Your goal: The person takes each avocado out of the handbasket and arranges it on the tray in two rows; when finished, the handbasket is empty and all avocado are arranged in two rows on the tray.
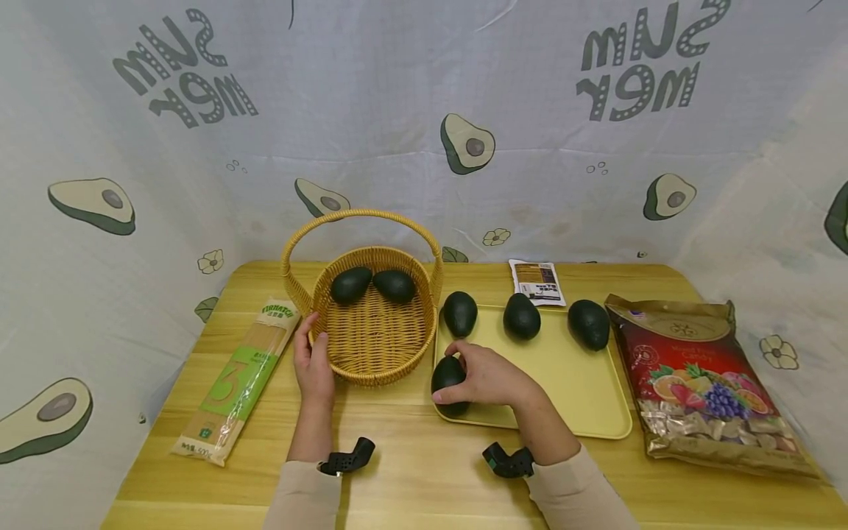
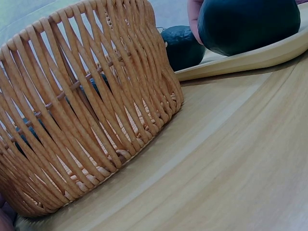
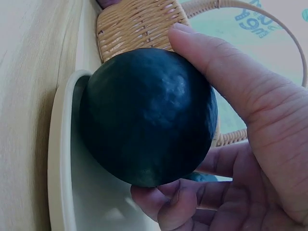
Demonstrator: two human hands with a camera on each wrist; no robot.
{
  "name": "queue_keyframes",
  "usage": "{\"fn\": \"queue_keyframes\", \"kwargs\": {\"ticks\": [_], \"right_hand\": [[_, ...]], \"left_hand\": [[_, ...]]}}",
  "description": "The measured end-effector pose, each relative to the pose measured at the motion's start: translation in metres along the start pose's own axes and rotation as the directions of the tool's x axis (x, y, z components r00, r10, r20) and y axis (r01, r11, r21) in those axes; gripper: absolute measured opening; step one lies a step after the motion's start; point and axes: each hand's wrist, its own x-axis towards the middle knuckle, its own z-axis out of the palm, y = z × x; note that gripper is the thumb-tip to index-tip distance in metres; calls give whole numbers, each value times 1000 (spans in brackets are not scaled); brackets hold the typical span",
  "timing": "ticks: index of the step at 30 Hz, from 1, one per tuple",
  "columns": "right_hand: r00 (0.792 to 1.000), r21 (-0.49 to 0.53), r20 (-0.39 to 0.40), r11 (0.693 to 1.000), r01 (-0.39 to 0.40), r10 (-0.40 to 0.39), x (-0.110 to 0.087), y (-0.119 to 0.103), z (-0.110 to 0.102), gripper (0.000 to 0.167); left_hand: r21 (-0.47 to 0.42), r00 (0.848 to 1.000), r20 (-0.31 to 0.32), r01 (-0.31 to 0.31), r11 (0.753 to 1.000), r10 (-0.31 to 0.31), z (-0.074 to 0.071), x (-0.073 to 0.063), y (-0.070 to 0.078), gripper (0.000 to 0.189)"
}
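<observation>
The cloth (image 1: 397, 110) reads "Summer", noodle packet (image 1: 241, 379) "3", red bag (image 1: 705, 383) "Candy".

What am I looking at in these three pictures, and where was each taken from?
There is no machine here: a person works bare-handed. The wide picture comes from a camera on the head; the two close ones come from black wrist cameras. The right hand grips a dark green avocado at the near left corner of a yellow tray. Three more avocados lie along its far side. The left hand touches a wicker basket holding two others. The wooden table also bears a noodle pack, a small packet and a candy bag.
</observation>
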Motion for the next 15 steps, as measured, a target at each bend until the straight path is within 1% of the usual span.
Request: {"fn": "queue_keyframes", "kwargs": {"ticks": [5,9,15], "right_hand": [[999,-18,-5,999,-38,38,-1,-2,-1,79],[997,-27,5,997,-74,74,-2,-4,-2,83],[997,-38,21,997,-71,72,-5,-7,-4,82]], "left_hand": [[6,1000,-1,6,1000,-6,0,0,0,42],[2,1000,3,9,1000,-9,0,0,0,43],[4,1000,2,14,1000,-14,0,-1,2,43]]}}
